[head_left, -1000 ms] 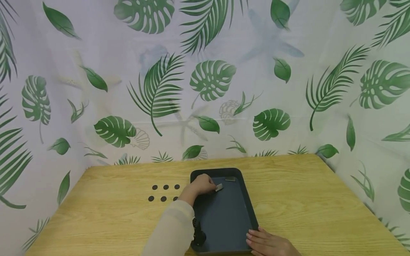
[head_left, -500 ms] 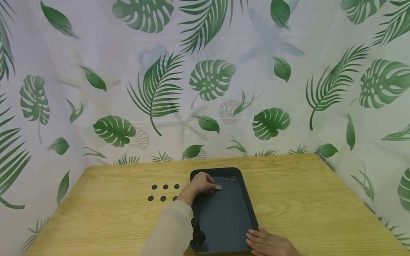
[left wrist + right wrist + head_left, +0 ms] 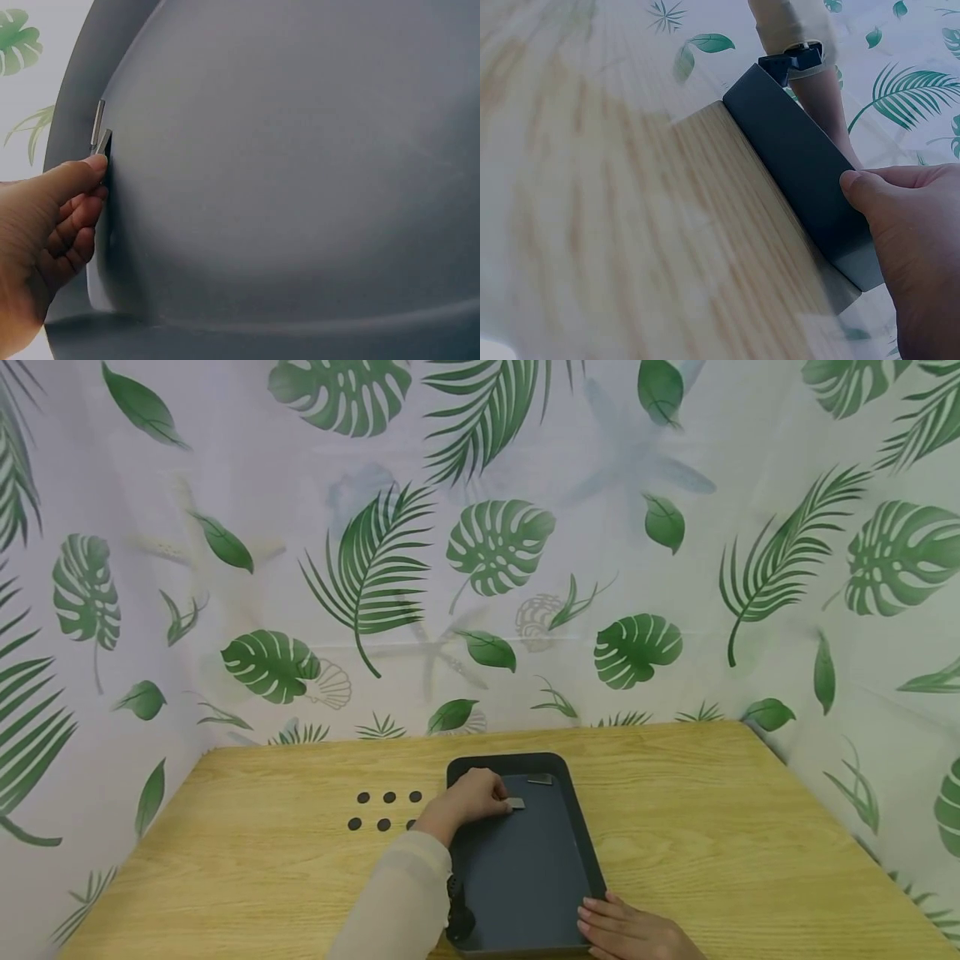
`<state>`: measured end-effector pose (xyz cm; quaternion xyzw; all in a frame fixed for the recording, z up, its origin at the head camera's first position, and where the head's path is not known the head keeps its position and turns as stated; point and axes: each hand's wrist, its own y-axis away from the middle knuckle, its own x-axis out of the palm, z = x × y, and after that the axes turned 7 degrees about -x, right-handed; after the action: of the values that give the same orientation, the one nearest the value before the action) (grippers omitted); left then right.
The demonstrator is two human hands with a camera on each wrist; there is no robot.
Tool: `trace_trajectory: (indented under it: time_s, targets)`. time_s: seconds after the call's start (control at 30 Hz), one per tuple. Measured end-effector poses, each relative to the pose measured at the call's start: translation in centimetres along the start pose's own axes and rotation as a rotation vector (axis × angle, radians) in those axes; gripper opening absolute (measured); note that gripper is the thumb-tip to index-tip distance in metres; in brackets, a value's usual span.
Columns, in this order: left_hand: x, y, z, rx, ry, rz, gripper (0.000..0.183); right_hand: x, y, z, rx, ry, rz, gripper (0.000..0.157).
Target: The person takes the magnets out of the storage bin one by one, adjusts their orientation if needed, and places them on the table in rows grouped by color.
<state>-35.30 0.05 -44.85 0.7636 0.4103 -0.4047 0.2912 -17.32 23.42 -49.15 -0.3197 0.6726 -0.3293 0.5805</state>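
A dark baking tray (image 3: 517, 877) lies lengthwise on the table, raised walls all round. Over its far left part, my left hand (image 3: 474, 795) pinches a small flat grey rectangular piece (image 3: 516, 804) between thumb and fingertips. In the left wrist view the piece (image 3: 105, 141) stands edge-on past the thumb tip, close over the tray floor. A similar grey piece (image 3: 540, 779) lies by the tray's far wall. My right hand (image 3: 637, 932) holds the tray's near right corner; in the right wrist view its thumb presses the outer wall (image 3: 802, 180) with the fingers over the rim.
Several black discs (image 3: 389, 797) lie in two rows on the wooden table (image 3: 247, 868), left of the tray. The left forearm hides part of the tray's left wall. A leaf-print cloth (image 3: 480, 568) hangs behind and at both sides.
My left hand has turned the grey piece flatter and moved it slightly toward me and to the right. The right hand stays at the tray's corner.
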Motion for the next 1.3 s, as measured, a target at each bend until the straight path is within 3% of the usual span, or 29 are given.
trace_trajectory:
  time_s: [0.2,0.63,1.07,1.3]
  targets:
    - [0.2,0.0,0.3,0.02,-0.029,-0.012,0.021,0.1,0.2,0.1,0.011,-0.006,0.001,0.033]
    - [-0.4,0.5,0.3,0.085,0.008,-0.042,0.021,0.2,0.7,0.1,0.027,0.046,0.006,0.031]
    - [-2.7,1.2,0.4,0.149,0.106,0.002,0.02,0.0,0.3,0.1,0.007,-0.017,0.003,0.033]
    - [-3.6,1.8,1.1,0.2,0.127,-0.011,0.019,0.0,0.6,-0.1,-0.004,-0.029,0.012,0.034]
